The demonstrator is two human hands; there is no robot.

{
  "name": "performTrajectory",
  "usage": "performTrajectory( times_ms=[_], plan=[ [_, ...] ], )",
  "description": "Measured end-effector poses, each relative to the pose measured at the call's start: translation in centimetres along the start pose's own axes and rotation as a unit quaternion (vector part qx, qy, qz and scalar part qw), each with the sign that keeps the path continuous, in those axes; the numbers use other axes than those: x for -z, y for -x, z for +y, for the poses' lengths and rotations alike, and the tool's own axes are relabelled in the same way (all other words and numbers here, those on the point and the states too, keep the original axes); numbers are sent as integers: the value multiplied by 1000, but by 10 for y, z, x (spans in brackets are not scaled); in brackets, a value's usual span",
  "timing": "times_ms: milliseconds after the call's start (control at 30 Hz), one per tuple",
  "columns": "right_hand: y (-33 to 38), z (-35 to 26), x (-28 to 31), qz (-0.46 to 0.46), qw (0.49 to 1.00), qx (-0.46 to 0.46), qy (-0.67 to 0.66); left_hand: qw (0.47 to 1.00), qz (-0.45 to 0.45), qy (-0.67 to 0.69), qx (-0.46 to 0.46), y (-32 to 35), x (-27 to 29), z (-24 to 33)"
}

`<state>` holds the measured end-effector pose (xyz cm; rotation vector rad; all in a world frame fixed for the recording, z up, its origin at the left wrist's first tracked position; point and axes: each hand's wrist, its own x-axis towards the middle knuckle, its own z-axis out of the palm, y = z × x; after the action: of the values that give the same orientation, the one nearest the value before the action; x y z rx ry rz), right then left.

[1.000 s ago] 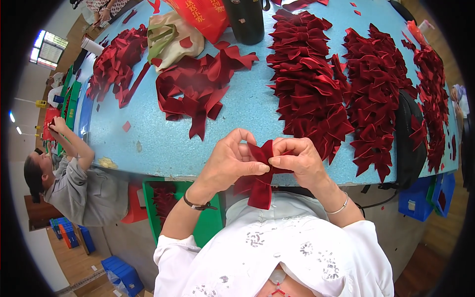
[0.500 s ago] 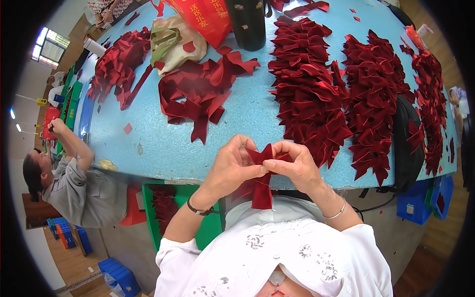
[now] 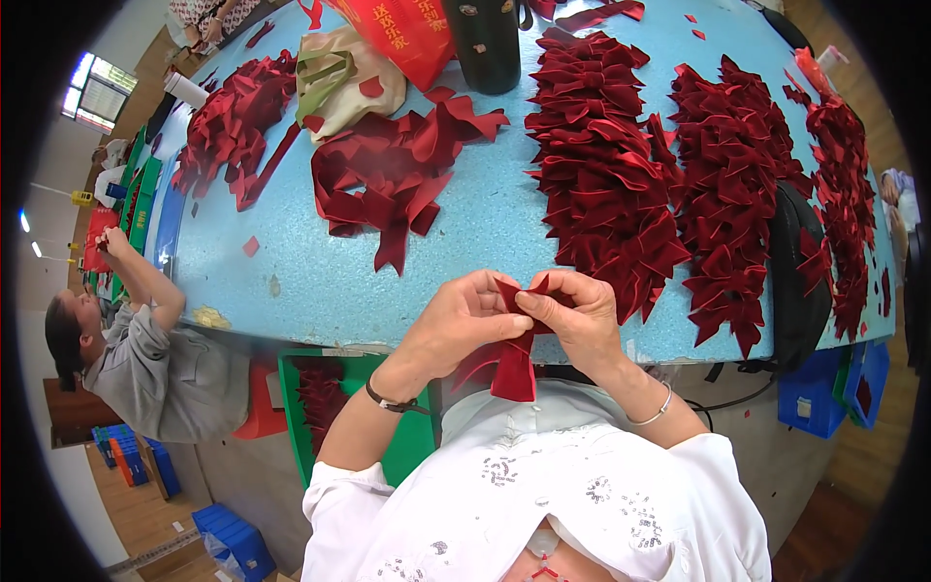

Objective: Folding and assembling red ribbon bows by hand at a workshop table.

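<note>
Between both hands, just over the near table edge, I hold a dark red velvet ribbon [image 3: 514, 373]. Its broad tail hangs below my fingers, and pointed ends stick up above them. My left hand [image 3: 463, 320] pinches the ribbon from the left, its thumb pointing to the middle. On the other side my right hand [image 3: 579, 315] pinches it, thumb and fingers close to the left thumb. The fold between the fingertips is partly hidden. Finished-looking red bows lie in a long dense row [image 3: 601, 165] right of centre, beyond my right hand.
Loose red ribbon strips [image 3: 388, 175] lie on the blue table [image 3: 291, 272]. A second bow row [image 3: 727, 213] runs beside a black bag [image 3: 800, 281]. A dark bottle [image 3: 485, 48] and red bag [image 3: 402, 39] stand far off. A green bin [image 3: 388, 456] sits below; a co-worker [image 3: 160, 359] works at left.
My hands have shifted slightly and the right thumb has moved onto the ribbon's middle. The hanging tail has tilted a little. The ribbon stays pinched in both hands.
</note>
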<state>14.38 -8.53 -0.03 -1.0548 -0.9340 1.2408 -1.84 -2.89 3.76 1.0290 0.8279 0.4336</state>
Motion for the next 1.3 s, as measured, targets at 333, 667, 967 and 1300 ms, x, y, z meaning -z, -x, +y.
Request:
performTrajectory(
  times_ms=[333, 667, 967, 1300],
  plan=[
    [-7, -6, 13, -71, 994, -51, 59, 994, -19, -90, 59, 3, 6, -1],
    [-17, 3, 10, -86, 986, 43, 135, 992, -17, -84, 90, -3, 17, -10],
    [-31, -21, 15, 41, 995, 70, 52, 997, 67, 5, 24, 2, 30, -16],
    [-9, -19, 6, -28, 999, -36, 9, 990, 56, 125, -31, 7, 15, -10]
  ],
)
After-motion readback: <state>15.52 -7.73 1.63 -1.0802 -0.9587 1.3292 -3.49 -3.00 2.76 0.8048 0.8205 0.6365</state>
